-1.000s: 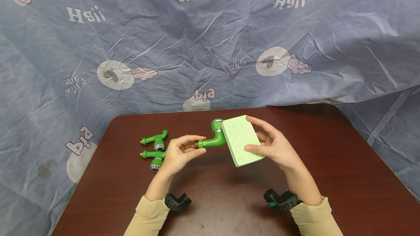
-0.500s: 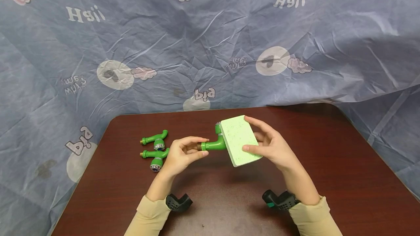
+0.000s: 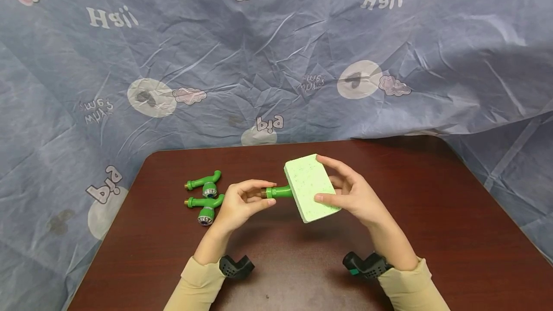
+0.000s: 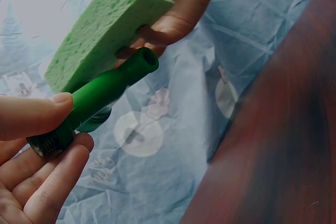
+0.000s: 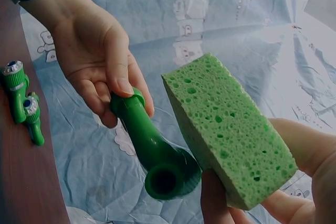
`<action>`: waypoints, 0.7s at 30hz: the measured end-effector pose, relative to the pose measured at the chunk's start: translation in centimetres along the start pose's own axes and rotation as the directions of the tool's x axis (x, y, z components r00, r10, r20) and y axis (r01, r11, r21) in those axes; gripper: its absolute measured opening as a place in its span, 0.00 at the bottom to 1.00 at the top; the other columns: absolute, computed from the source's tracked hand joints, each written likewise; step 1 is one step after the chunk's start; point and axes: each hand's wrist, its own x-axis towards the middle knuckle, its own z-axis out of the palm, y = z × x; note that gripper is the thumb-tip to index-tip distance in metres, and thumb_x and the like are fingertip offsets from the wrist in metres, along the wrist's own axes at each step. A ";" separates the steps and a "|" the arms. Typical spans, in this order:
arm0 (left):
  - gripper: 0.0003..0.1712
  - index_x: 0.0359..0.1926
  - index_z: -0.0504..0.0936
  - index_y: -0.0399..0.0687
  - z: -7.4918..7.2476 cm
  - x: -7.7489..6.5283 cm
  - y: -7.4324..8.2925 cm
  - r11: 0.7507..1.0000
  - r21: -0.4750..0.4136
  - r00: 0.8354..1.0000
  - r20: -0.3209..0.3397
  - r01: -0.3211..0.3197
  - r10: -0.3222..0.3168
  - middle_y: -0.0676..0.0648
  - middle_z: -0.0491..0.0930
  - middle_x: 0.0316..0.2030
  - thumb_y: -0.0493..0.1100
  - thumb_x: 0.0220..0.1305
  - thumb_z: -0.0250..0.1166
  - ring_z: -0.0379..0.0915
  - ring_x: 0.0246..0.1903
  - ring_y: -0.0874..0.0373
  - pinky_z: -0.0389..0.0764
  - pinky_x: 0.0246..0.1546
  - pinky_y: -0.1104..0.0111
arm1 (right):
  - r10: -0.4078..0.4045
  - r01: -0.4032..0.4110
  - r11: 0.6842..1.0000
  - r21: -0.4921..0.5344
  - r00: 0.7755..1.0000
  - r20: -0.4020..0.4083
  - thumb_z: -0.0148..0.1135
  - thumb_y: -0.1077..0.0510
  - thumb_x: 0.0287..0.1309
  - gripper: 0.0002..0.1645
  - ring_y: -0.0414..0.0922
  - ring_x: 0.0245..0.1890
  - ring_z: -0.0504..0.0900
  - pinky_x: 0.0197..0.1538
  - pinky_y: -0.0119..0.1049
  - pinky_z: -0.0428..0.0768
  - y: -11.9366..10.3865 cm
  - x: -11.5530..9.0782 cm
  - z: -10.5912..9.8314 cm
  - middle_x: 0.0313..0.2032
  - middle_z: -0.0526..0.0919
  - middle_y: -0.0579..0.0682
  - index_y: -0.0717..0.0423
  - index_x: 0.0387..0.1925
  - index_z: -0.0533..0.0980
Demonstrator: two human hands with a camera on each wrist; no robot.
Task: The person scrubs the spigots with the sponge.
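My left hand pinches a green faucet by its threaded brass end, holding it up above the table. My right hand grips a light green sponge by its right side, thumb on the near face. The sponge is tilted and covers the faucet's knob and spout in the head view. In the right wrist view the open spout of the faucet shows beside the porous sponge. From the left wrist view the sponge lies close against the faucet body; I cannot tell exactly where they touch.
Two more green faucets lie on the dark red table at the left: one farther back, one nearer. A blue-grey printed cloth hangs behind the table. A black wrist camera sits on the left wrist.
The right hand has moved the sponge a little to the left, over the faucet's knob, which was visible before. The left hand has shifted slightly right with the faucet.
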 end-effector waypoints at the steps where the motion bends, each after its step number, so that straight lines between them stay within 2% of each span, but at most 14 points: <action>1: 0.20 0.46 0.79 0.26 -0.1 0.0 0.0 1.000 0.003 1.000 -0.011 -0.002 0.002 0.34 0.80 0.41 0.24 0.48 0.69 0.82 0.37 0.55 0.84 0.35 0.64 | 0.000 0.000 1.000 -0.002 1.000 0.000 0.64 0.76 0.48 0.47 0.53 0.30 0.84 0.32 0.46 0.84 0.0 0.0 0.0 0.39 0.79 0.60 0.57 0.69 0.57; 6: 0.20 0.45 0.79 0.26 -0.8 0.0 0.3 0.999 0.010 0.998 -0.056 -0.038 0.038 0.41 0.82 0.38 0.23 0.48 0.69 0.82 0.36 0.54 0.84 0.34 0.65 | -0.013 0.012 1.000 -0.012 0.999 -0.040 0.63 0.77 0.47 0.47 0.51 0.29 0.84 0.31 0.44 0.84 -0.3 -0.1 -0.6 0.39 0.79 0.59 0.58 0.68 0.58; 12: 0.20 0.45 0.79 0.26 -0.7 0.0 0.7 0.999 0.008 0.998 -0.058 -0.035 0.035 0.43 0.83 0.38 0.24 0.48 0.69 0.82 0.35 0.56 0.84 0.34 0.67 | -0.014 0.015 1.000 0.006 0.999 -0.044 0.64 0.76 0.47 0.47 0.51 0.31 0.84 0.32 0.44 0.84 -0.3 -0.1 -0.6 0.41 0.79 0.59 0.58 0.68 0.57; 18: 0.19 0.45 0.79 0.24 -0.5 0.0 0.7 0.999 0.001 0.997 -0.066 -0.049 0.049 0.42 0.83 0.37 0.23 0.48 0.68 0.81 0.34 0.57 0.83 0.32 0.69 | -0.030 0.030 0.999 -0.011 0.999 -0.024 0.64 0.77 0.47 0.46 0.49 0.36 0.83 0.32 0.44 0.84 -0.1 0.0 -0.4 0.52 0.68 0.58 0.59 0.68 0.57; 21: 0.19 0.44 0.78 0.24 -0.6 0.0 0.7 0.999 0.000 0.996 -0.069 -0.049 0.049 0.43 0.83 0.37 0.23 0.48 0.68 0.81 0.34 0.57 0.83 0.33 0.68 | -0.038 0.038 0.999 -0.019 0.999 -0.005 0.64 0.77 0.47 0.46 0.49 0.37 0.82 0.32 0.44 0.84 0.0 0.0 -0.4 0.53 0.67 0.59 0.60 0.68 0.57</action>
